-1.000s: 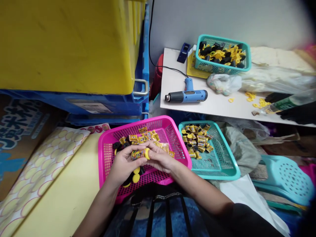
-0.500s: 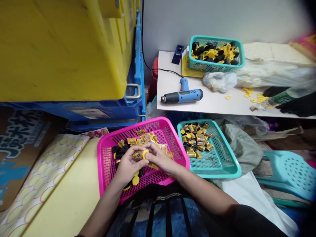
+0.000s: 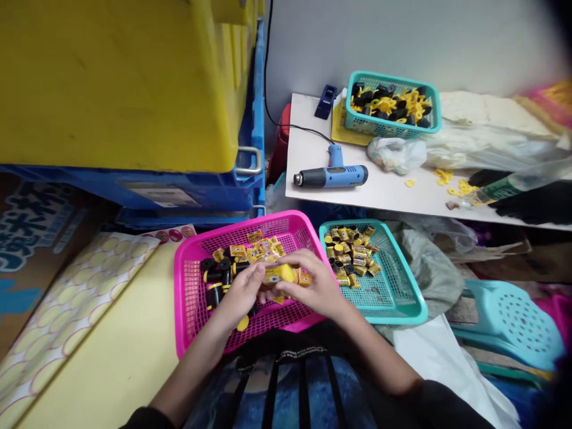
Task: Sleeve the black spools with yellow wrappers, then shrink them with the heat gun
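Note:
A small cylindrical tube (image 3: 279,274) with a yellow printed label and a yellow end is in my left hand (image 3: 243,295), gripped between thumb and fingers. My right hand (image 3: 319,286) curves around the tube's yellow end, thumb and fingers apart; whether they touch it is hard to see. Both hands are above a pink mesh basket (image 3: 181,298). In that basket lie black tubes (image 3: 215,295) with yellow caps at the left and folded yellow printed labels (image 3: 263,245) at the back. My hands hide part of the contents.
Beside the pink basket stands a turquoise basket (image 3: 402,313) with labelled tubes (image 3: 353,250). A heat gun (image 3: 333,176) lies on the white table (image 3: 313,205), near another turquoise basket (image 3: 393,132) of black and yellow parts. Yellow and blue crates (image 3: 134,89) rise at left; a turquoise stool (image 3: 513,322) is at right.
The tube has moved slightly right and up and is turned, its yellow end facing me more. My right hand has loosened from that end and shifted right. The view has shifted slightly.

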The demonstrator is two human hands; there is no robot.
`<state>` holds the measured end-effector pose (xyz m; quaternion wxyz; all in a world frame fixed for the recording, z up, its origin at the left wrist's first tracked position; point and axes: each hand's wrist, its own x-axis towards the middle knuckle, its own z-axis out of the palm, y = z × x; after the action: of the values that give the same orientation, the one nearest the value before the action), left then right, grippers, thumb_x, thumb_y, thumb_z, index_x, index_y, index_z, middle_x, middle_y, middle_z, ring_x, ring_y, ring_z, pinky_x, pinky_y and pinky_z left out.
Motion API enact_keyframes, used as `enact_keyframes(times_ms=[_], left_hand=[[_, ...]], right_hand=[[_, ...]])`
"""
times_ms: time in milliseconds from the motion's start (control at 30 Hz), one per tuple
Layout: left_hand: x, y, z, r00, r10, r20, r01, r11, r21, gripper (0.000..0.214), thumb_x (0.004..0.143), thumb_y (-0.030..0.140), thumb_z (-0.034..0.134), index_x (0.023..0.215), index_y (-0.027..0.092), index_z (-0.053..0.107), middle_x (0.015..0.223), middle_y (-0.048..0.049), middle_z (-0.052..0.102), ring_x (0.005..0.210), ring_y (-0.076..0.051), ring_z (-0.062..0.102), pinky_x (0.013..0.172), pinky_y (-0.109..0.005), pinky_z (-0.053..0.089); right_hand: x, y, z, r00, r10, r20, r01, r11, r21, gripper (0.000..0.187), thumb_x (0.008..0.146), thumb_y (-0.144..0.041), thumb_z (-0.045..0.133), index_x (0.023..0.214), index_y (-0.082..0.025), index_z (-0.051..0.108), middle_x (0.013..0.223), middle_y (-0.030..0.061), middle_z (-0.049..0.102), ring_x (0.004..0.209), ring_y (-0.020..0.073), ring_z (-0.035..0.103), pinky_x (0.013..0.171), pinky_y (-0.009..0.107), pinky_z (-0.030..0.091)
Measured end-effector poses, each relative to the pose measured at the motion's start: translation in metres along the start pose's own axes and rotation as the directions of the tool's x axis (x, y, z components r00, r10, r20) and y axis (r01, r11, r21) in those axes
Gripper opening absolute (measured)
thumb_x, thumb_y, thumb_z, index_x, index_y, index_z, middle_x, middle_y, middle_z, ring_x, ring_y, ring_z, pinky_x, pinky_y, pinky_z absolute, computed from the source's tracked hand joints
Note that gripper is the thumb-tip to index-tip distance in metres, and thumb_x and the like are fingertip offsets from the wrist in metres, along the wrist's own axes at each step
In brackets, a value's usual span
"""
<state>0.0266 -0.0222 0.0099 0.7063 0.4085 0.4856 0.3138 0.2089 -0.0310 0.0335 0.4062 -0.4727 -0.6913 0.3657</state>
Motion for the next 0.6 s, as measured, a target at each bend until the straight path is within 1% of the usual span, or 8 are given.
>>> enact_keyframes(times_ms=[67,133,200,233,300,400,500,600], left_hand=[[-0.002,0.003,0.000,0.997,0.003,0.080,-0.002,1.000,-0.018,0.055,0.076,0.061,0.064,0.108,0.016,0.065,0.079,-0.0072,0.072,0.061,-0.015,0.063,0.052,-0.023,0.048],[-0.003,0.006,0.001,0.992,0.010,0.122,0.002,0.995,-0.097,0.054,0.074,0.052,0.071,0.116,0.020,0.062,0.100,-0.0099,0.072,0.075,-0.018,0.068,0.063,-0.026,0.054],[-0.004,0.009,0.003,0.988,0.023,0.151,0.011,0.975,-0.221,0.056,0.073,0.045,0.074,0.122,0.024,0.060,0.116,-0.0108,0.068,0.088,-0.021,0.069,0.073,-0.030,0.058],[-0.004,0.010,0.003,0.986,0.030,0.163,0.017,0.960,-0.279,0.054,0.074,0.043,0.073,0.123,0.025,0.060,0.120,-0.0106,0.066,0.092,-0.022,0.069,0.075,-0.031,0.058],[-0.004,0.011,0.002,0.988,0.041,0.149,0.015,0.934,-0.356,0.045,0.075,0.040,0.073,0.117,0.023,0.066,0.119,-0.0099,0.068,0.094,-0.022,0.070,0.077,-0.030,0.058],[-0.004,0.009,-0.003,0.998,0.036,0.042,-0.018,0.929,-0.370,0.039,0.071,0.035,0.077,0.107,0.021,0.072,0.108,-0.0086,0.073,0.088,-0.020,0.071,0.076,-0.028,0.058],[-0.003,0.005,-0.008,0.996,0.027,-0.080,-0.053,0.938,-0.343,0.038,0.063,0.034,0.084,0.096,0.018,0.076,0.094,-0.0073,0.076,0.077,-0.018,0.071,0.071,-0.027,0.059],[-0.004,0.002,-0.011,0.991,0.007,-0.130,-0.053,0.932,-0.359,0.033,0.058,0.035,0.087,0.082,0.015,0.076,0.079,-0.0057,0.076,0.064,-0.016,0.069,0.067,-0.028,0.059]], right_hand=[[-0.004,0.001,-0.014,0.995,0.072,-0.064,-0.073,0.997,-0.027,0.031,0.078,-0.038,0.073,0.105,-0.025,0.066,0.095,0.0054,0.067,0.089,0.0213,0.061,0.080,0.038,0.048],[-0.005,0.002,-0.021,0.987,0.138,-0.080,-0.138,0.990,0.001,0.034,0.075,-0.040,0.075,0.103,-0.024,0.066,0.090,0.0042,0.066,0.081,0.0198,0.060,0.074,0.036,0.048],[-0.004,0.004,-0.017,0.981,0.189,-0.051,-0.186,0.980,0.065,0.035,0.071,-0.040,0.078,0.100,-0.023,0.066,0.086,0.0028,0.066,0.076,0.0181,0.059,0.072,0.034,0.048],[-0.003,0.005,-0.013,0.976,0.212,-0.042,-0.206,0.972,0.114,0.035,0.071,-0.040,0.078,0.098,-0.023,0.065,0.084,0.0023,0.065,0.076,0.0174,0.058,0.072,0.033,0.048],[-0.001,0.008,-0.001,0.964,0.264,-0.038,-0.246,0.936,0.252,0.034,0.073,-0.041,0.076,0.099,-0.023,0.063,0.085,0.0016,0.064,0.076,0.0162,0.058,0.072,0.032,0.048],[0.002,0.013,0.013,0.942,0.335,0.028,-0.313,0.844,0.437,0.036,0.074,-0.040,0.076,0.101,-0.023,0.059,0.088,0.0012,0.064,0.079,0.0152,0.061,0.072,0.030,0.049],[0.004,0.014,0.018,0.924,0.362,0.120,-0.371,0.780,0.505,0.041,0.068,-0.038,0.081,0.099,-0.023,0.059,0.089,0.0009,0.066,0.081,0.0156,0.063,0.074,0.029,0.051],[0.005,0.015,0.020,0.925,0.353,0.137,-0.371,0.769,0.521,0.043,0.063,-0.038,0.084,0.098,-0.024,0.061,0.088,0.0003,0.067,0.080,0.0161,0.064,0.074,0.030,0.052]])
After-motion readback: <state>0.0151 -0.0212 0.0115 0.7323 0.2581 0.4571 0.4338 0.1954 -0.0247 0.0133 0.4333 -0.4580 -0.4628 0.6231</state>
